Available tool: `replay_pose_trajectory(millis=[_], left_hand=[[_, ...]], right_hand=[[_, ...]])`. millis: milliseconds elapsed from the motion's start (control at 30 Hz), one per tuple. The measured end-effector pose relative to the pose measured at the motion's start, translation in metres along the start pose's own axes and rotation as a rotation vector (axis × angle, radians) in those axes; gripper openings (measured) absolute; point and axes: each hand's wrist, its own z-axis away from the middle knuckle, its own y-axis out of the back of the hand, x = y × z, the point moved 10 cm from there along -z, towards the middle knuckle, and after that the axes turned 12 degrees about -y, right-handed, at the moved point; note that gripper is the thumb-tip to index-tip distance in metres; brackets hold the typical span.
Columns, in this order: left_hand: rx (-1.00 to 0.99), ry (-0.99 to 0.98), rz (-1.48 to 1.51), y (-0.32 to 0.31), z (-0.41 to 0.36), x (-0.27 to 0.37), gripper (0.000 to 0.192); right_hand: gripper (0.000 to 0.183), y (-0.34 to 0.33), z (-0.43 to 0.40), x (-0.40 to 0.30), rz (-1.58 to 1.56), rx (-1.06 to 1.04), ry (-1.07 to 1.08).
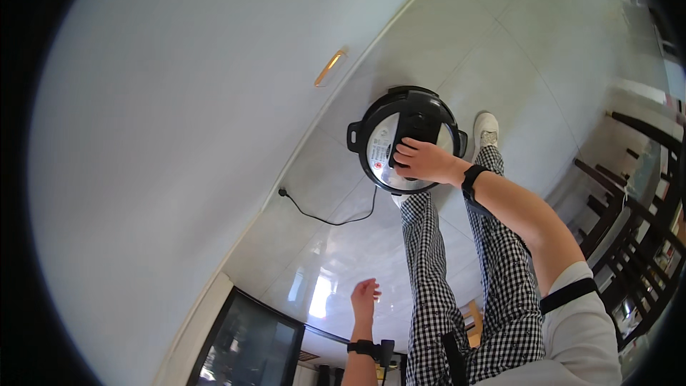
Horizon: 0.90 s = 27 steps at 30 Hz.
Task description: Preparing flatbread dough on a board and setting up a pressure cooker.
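Note:
An electric pressure cooker (377,158) with a black rim and a steel lid stands on the tiled floor. A printed label with a red mark is on its lid. My right hand (423,160) grips the black lid handle (417,123), its fingers bent over one side. The lid sits on the cooker. From the cooker, a black power cord (335,224) runs along the floor, its plug (282,192) lying loose near the wall base. My left hand (365,290) hangs well apart from the cooker, fingers loosely curled, nothing visible in it.
A pale wall (177,118) rises close beside the cooker, with a small orange-edged fixture (329,68) low on it. My shoe (485,124) is right next to the cooker. Dark wooden chairs (616,209) stand at the right. A dark glass panel (244,340) is at lower left.

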Motion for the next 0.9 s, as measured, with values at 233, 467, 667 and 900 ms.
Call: replay_pose_trajectory(millis=[233, 467, 667, 900], left_hand=[[-0.022, -0.349, -0.318, 0.000, -0.094, 0.115, 0.021], [0.025, -0.664, -0.598, -0.006, -0.223, 0.227, 0.027], [-0.025, -0.433, -0.513, -0.072, -0.278, 0.268, 0.045], [-0.115, -0.233, -0.486, -0.089, -0.276, 0.264, 0.053]], right_hand=[[0.057, 0.021, 0.030, 0.029, -0.272, 0.092, -0.667], [0.044, -0.010, 0.178, 0.072, -0.954, 0.545, -1.634], [0.031, -0.164, 0.260, 0.100, -1.586, 0.892, -1.732], [0.026, -0.172, 0.235, 0.094, -1.869, 0.770, -1.683]])
